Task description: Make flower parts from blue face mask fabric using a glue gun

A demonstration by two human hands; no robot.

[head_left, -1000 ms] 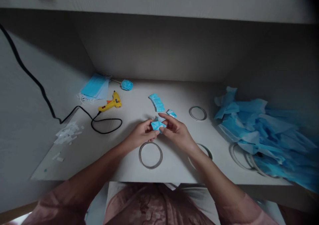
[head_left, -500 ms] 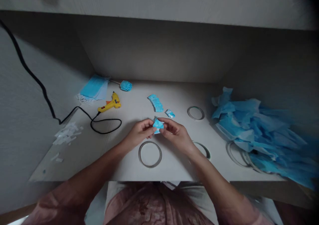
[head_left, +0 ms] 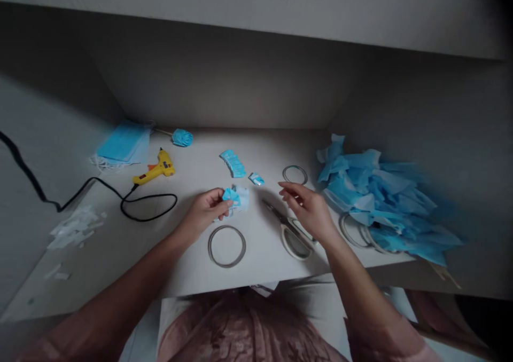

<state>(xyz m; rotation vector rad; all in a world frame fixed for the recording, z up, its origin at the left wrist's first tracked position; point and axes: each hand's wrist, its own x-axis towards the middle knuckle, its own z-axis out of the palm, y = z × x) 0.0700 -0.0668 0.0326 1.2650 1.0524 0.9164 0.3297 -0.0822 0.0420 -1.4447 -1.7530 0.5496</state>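
Observation:
My left hand [head_left: 210, 207] pinches a small folded piece of blue mask fabric [head_left: 231, 195] between thumb and fingers. Behind that piece a pale scrap [head_left: 242, 200] shows on the table. Over to the right my right hand [head_left: 306, 207] hovers with its fingers apart and nothing in them. Scissors [head_left: 285, 222] with pale handles lie just left of and below it, partly hidden by the hand. A row of folded blue pieces [head_left: 232, 163] and one small folded piece [head_left: 256, 179] rest farther back.
A yellow glue gun [head_left: 158, 168] with a black cord lies left, near stacked face masks [head_left: 124, 142] and a blue fabric rose [head_left: 182, 138]. Wire coils [head_left: 226, 246] lie in front and at the back. Blue fabric [head_left: 372, 191] is heaped right; white scraps [head_left: 74, 227] lie left.
My right hand has let go of the folded blue piece and moved right, uncovering the scissors. My left hand keeps the piece. The view has turned somewhat to the right.

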